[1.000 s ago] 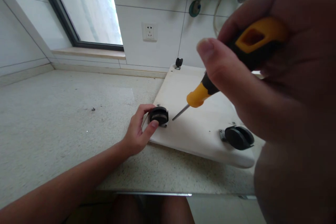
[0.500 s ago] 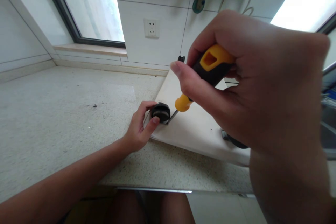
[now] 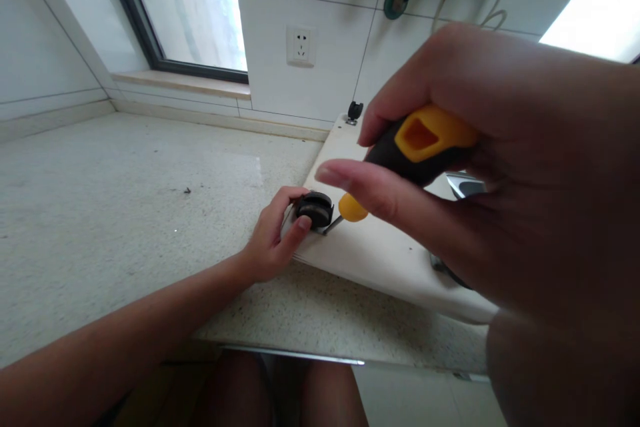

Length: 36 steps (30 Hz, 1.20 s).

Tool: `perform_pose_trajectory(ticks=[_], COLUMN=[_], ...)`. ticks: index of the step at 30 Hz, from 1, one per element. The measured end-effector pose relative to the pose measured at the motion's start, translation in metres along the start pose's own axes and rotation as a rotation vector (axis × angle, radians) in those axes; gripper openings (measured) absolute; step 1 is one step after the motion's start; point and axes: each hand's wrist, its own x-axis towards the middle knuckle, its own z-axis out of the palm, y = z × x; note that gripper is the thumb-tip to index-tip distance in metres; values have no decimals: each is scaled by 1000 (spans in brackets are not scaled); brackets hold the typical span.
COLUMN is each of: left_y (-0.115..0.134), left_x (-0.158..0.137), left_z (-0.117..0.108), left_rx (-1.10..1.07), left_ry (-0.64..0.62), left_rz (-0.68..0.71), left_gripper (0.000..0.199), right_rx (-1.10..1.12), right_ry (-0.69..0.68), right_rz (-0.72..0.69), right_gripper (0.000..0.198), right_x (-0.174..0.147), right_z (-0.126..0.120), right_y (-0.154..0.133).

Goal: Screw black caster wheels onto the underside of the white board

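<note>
My left hand (image 3: 277,232) grips a black caster wheel (image 3: 315,210) at the near left corner of a white board (image 3: 370,257), thumb in front and fingers behind. In my right hand (image 3: 465,167) is a yellow and black screwdriver (image 3: 410,147), tilted, its handle wrapped by the fingers. The screwdriver's tip meets the board at the base of the caster, just right of the wheel; the screw head there is too small to make out. Another caster (image 3: 355,111) stands at the far corner of the board. A third, dark one (image 3: 447,271) is partly hidden beneath my right hand.
The board lies on a speckled stone countertop (image 3: 125,213), close to its front edge. A small dark bit (image 3: 187,191) lies on the counter. Behind are a tiled wall with a socket (image 3: 301,45), pipe valves (image 3: 397,0) and a window (image 3: 185,7).
The view has shifted slightly, so the scene sits further right. My right hand has turned a little on the screwdriver, its thumb now straighter. My left hand keeps its hold on the caster.
</note>
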Motion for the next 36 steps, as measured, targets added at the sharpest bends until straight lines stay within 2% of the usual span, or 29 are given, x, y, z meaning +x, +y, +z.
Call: perform_pose_trajectory(ticks=[2, 4, 6, 9, 10, 14, 16, 20, 24, 26, 29, 33, 36], left_y=[0, 0, -1, -2, -2, -1, 1, 3, 3, 2, 1, 6, 16], left_x=[0, 0, 0, 0, 0, 0, 1, 2, 1, 0, -1, 7, 22], left_z=[0, 1, 1, 1, 1, 1, 1, 0, 0, 0, 1, -3, -10], left_rx=[-1, -5, -5, -3, 1, 22, 17, 14, 10, 7, 4, -12, -23], left_ry=[-6, 1, 9, 3, 0, 9, 15, 7, 21, 16, 6, -13, -71], left_rz=[-27, -29, -8, 4, 3, 4, 1, -1, -10, -4, 5, -12, -83], left_gripper=[46, 45, 42, 39, 39, 38, 35, 36, 37, 36, 36, 36, 37], right_rx=[66, 93, 7, -223, -251, -30, -3, -110, 109, 37, -121, 52, 64], right_ry=[-38, -79, -86, -66, -64, -134, -120, -38, -145, -108, -55, -98, 52], right_rz=[-55, -58, -4, 72, 72, 42, 58, 47, 65, 43, 10, 8, 63], right_gripper=[16, 25, 11, 43, 48, 31, 26, 41, 28, 23, 35, 30, 38], right_x=[-3, -5, -6, -6, -6, -5, -3, 0, -1, -1, 0, 1, -1], right_z=[-4, -4, -3, -2, -2, -4, -2, 3, 0, -1, -2, -1, 0], right_y=[-7, -10, -7, 4, 7, 14, 15, 21, 24, 25, 25, 24, 27])
